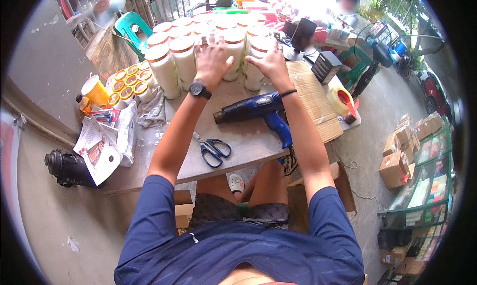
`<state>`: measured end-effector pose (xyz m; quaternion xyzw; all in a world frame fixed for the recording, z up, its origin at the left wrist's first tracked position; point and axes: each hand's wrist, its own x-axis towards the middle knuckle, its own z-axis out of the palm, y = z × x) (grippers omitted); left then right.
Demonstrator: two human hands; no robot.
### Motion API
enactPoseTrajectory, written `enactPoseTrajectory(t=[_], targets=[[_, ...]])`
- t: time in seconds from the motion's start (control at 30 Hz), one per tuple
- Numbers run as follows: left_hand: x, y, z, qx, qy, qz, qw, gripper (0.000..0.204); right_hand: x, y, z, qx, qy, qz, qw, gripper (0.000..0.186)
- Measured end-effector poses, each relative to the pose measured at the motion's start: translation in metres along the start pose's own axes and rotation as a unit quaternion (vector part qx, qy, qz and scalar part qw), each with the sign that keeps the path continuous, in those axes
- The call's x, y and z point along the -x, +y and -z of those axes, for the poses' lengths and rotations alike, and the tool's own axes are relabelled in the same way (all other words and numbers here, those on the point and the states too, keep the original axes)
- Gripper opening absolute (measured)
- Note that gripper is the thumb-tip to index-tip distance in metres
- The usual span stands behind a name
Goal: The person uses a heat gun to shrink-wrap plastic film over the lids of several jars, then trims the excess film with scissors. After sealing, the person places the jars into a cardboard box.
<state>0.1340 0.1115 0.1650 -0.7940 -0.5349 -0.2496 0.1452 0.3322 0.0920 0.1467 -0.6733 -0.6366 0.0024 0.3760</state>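
Observation:
Tall clear jars with white contents and copper-rimmed lids stand in a tight group at the far side of the table. Spread fingers of my left hand [212, 61] lie over the front of the group, beside a jar [184, 63]. At the group's right end, my right hand [273, 65] is against a front jar [254, 71], thumb stretched across its front and fingers along its right side. Closer to me lie a blue heat gun [253, 107], its nozzle pointing left, and scissors [212, 150] with dark blue handles.
Small yellow-lidded jars [130, 81] and a crumpled grey cloth [151, 110] sit at the left. Papers [99, 148] overhang the table's left edge near a black bottle [69, 168]. Flat cardboard [313, 103] and tape rolls [342, 98] lie right. Another person [348, 11] is beyond.

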Motion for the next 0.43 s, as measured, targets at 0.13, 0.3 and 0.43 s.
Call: enactPoseTrajectory(t=[0.13,0.3,0.43], targets=[[-0.044,-0.007,-0.012,-0.027,-0.08,0.011,0.996,0.084,-0.015,-0.017,-0.006,-0.031,-0.006,-0.053,0.998,0.103],[-0.07,-0.01,-0.017,0.024,-0.081,0.014,0.996,0.098,-0.007,-0.031,-0.009,-0.041,0.074,-0.083,0.993,0.095],[-0.077,-0.004,-0.016,0.007,-0.159,0.0,0.987,0.104,0.001,-0.025,-0.014,-0.032,0.111,-0.043,0.992,0.093]])
